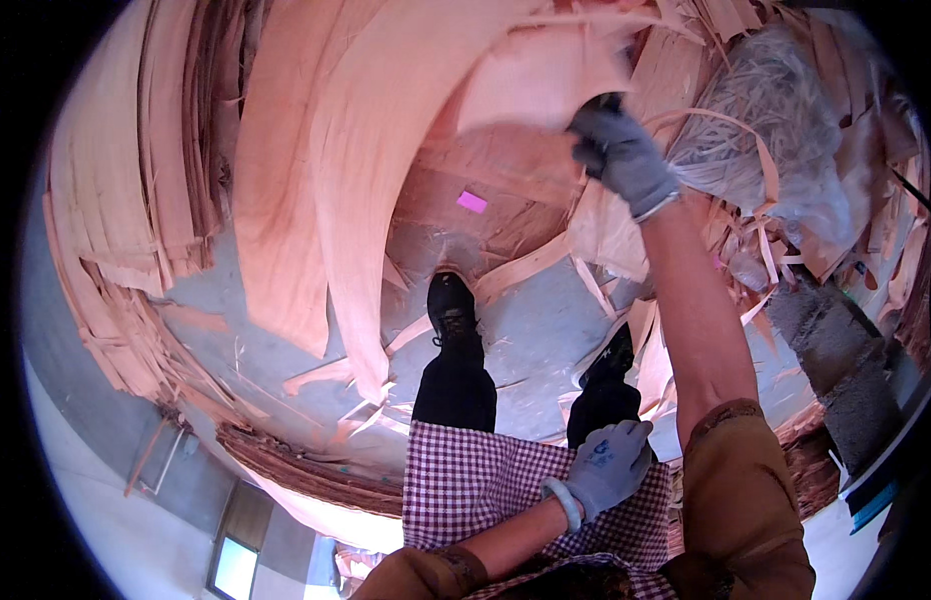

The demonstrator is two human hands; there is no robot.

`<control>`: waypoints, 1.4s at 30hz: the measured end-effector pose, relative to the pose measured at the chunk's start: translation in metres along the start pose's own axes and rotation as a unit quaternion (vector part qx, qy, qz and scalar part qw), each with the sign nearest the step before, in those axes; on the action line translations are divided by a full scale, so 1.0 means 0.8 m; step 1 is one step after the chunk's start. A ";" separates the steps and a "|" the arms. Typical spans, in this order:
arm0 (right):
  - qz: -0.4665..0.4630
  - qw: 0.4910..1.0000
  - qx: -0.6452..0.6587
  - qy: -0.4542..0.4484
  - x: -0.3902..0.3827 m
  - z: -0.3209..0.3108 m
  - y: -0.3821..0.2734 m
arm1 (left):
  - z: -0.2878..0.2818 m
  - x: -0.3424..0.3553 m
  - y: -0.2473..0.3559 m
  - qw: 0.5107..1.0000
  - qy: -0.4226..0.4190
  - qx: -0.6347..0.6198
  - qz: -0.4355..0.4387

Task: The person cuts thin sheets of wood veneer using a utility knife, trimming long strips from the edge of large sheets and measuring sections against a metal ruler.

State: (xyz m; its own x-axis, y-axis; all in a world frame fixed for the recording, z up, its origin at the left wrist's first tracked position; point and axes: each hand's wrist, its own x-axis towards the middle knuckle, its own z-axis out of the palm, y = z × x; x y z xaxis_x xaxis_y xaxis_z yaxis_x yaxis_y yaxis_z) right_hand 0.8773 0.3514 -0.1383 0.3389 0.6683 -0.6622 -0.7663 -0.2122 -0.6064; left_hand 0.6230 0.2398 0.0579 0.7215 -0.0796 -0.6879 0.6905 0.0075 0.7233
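Head view.

Extends right arm far, with right hand (626, 158) in a dark grey glove. Has its fingers curled at the near right edge of a pale wood sheet (531, 82). Shows blur there; cannot tell clamped from merely touching. Places the sheet far, slightly right of middle, just left of the glove and partly over a brown board (486, 175). Shows a pink tag (472, 202) on the board.

Has left hand (608, 468) near, in a paler grey glove, well apart from the right, over a checked apron (476, 480). Shows its back, fingers together and lightly bent; hides the palm, so cannot tell whether open or closed on anything.

To the left, shows long sheets (351, 170), curving from far to near. Farther left, shows a layered stack (126, 150) with ragged near ends. Near left, shows a dark brown bundle (306, 465).

Right of the right hand, shows a clear bag (771, 125) with pale shreds visible through the plastic. Nearer, at right, shows grey blocks (831, 345).

Between, shows grey floor (516, 340) with scattered strips (526, 267). Stands there in dark shoes (451, 305), feet apart, left just short of the board.
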 end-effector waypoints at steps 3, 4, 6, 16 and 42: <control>0.049 0.970 -0.178 0.158 0.018 -0.037 0.088 | -0.006 0.003 0.005 1.000 -0.012 -0.005 0.002; -0.027 0.933 -0.310 0.184 0.027 -0.050 0.109 | -0.009 0.005 0.008 1.000 -0.029 -0.004 0.000; -0.169 0.796 -0.543 0.207 0.034 -0.036 0.132 | -0.015 0.004 0.007 0.998 -0.054 -0.002 -0.016; -0.112 0.686 -0.712 -0.103 0.101 0.055 0.108 | -0.017 -0.006 0.002 0.996 0.058 0.051 0.039; -0.363 0.678 -0.609 -0.193 -0.097 0.090 -0.132 | -0.029 0.010 -0.051 0.932 0.335 -0.113 0.080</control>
State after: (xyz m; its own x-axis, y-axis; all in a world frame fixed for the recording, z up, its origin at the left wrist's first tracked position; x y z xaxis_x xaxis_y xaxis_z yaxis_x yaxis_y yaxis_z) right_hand 0.8925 0.3734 0.0090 0.0374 0.9989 0.0276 0.6254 -0.0018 -0.7803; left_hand 0.6014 0.2622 0.0214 0.6352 0.5799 -0.5101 0.5094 0.1819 0.8411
